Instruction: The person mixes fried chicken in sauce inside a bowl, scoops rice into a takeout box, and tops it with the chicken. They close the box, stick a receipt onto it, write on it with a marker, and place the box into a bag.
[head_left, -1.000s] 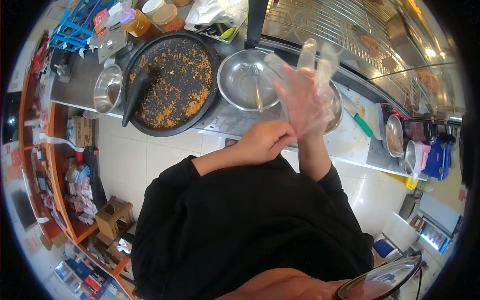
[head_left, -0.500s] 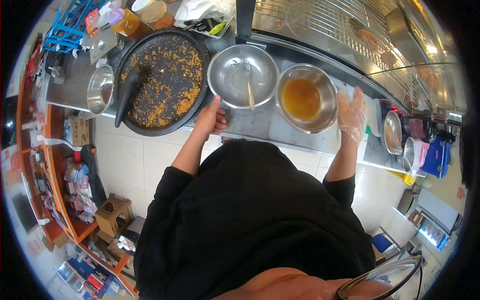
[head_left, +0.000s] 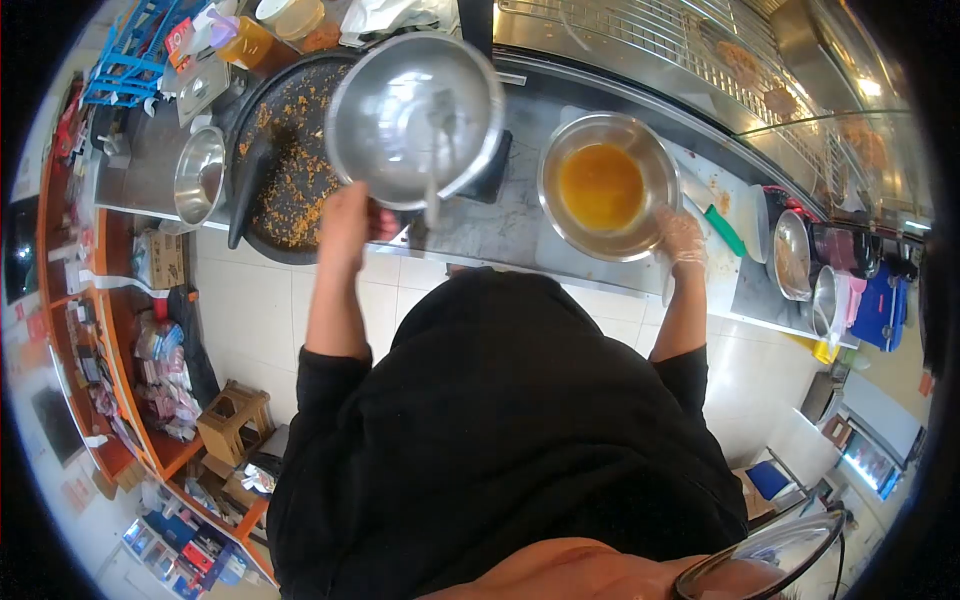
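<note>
My left hand (head_left: 348, 225) grips the near rim of a steel mixing bowl (head_left: 385, 130), which is held up over the right part of a large black pan (head_left: 262, 225). A fork or spoon (head_left: 432, 200), smeared by motion, leans inside that bowl. Orange-brown crumbs (head_left: 300, 170) are scattered across the pan, and a black handle-like piece (head_left: 258, 190) lies at its left side. My right hand (head_left: 680, 238), in a clear plastic glove, is closed on the right rim of a second steel bowl (head_left: 560, 225). Amber liquid (head_left: 601, 186) fills the bottom of this bowl.
A green-handled knife (head_left: 725, 230) lies on the white board at right. Further right are a steel bowl (head_left: 790, 255) and a pink container (head_left: 848, 295). A small steel bowl (head_left: 200, 175) sits left of the pan. A glass-fronted case with wire racks (head_left: 640, 45) lines the back.
My left hand has taken the steel bowl and moved it left over the pan. My right hand has gone from open beside the liquid bowl to holding its rim; that bowl shifted slightly left.
</note>
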